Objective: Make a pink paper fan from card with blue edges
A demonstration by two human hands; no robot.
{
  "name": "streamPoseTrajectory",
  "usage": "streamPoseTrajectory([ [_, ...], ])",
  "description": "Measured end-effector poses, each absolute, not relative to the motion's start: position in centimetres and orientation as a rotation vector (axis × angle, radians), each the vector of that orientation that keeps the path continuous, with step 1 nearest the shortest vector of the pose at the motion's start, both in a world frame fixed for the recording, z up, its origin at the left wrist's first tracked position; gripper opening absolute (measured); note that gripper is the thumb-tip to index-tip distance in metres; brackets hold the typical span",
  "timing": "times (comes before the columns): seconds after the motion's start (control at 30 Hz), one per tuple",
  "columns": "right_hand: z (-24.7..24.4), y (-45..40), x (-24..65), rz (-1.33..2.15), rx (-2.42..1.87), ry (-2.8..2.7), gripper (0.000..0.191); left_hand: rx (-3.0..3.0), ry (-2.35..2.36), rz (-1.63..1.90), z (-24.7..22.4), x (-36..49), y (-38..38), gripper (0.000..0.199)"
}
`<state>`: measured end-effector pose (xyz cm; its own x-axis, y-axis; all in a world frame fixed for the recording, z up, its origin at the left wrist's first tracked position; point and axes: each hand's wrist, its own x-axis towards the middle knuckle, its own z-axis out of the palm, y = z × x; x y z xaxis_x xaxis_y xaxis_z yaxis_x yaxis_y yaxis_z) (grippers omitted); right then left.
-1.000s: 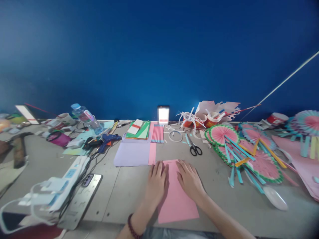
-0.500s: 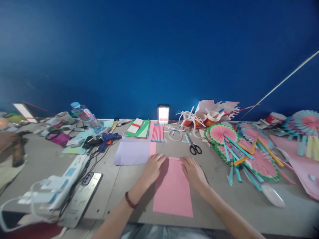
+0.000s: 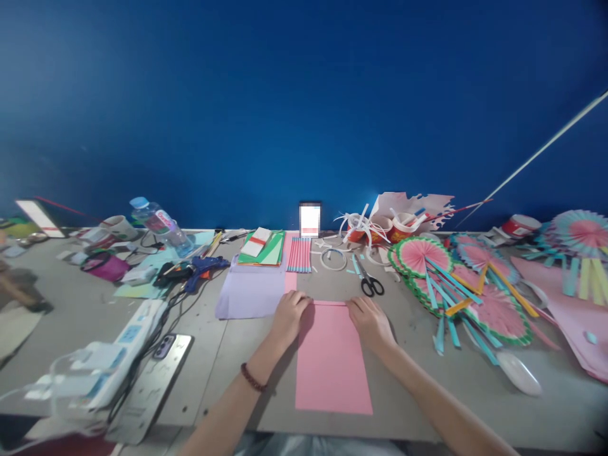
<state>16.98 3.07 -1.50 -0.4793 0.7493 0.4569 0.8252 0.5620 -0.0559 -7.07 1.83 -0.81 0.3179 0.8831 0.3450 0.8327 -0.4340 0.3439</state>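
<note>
A pink sheet of paper (image 3: 331, 364) lies flat on the grey table, with a narrow folded strip along its far edge. At the far left corner, my left hand (image 3: 291, 316) has its fingers closed on the fold. My right hand (image 3: 370, 322) pinches the far right corner the same way. Beyond the sheet is a pleated pink and blue paper piece (image 3: 299, 254) on a pink strip. Black-handled scissors (image 3: 372, 286) rest past my right hand.
Lilac sheets (image 3: 251, 292) and green paper (image 3: 274, 248) lie left of centre. A power strip (image 3: 128, 354), phone (image 3: 154, 386) and bottle (image 3: 161, 223) are further left. Paper fans (image 3: 503, 310) spread right. A person's hand (image 3: 16, 288) shows at the far left.
The pink sheet's near edge has shifted slightly right. My left hand has moved a little left along the fold, its fingers more bent.
</note>
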Motion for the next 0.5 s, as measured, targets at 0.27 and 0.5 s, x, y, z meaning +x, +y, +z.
streamPoseTrajectory([
  [0.27, -2.48, 2.97, 17.14, -0.197, -1.272, -2.346, 0.017, 2.830, 1.650, 0.521, -0.91, -6.59, 1.52, 0.023],
  [0.5, -2.63, 3.00, 17.06, -0.216, -1.281, -2.335, 0.018, 2.906, 1.696, 0.433, -1.27, -6.22, 1.24, 0.020],
])
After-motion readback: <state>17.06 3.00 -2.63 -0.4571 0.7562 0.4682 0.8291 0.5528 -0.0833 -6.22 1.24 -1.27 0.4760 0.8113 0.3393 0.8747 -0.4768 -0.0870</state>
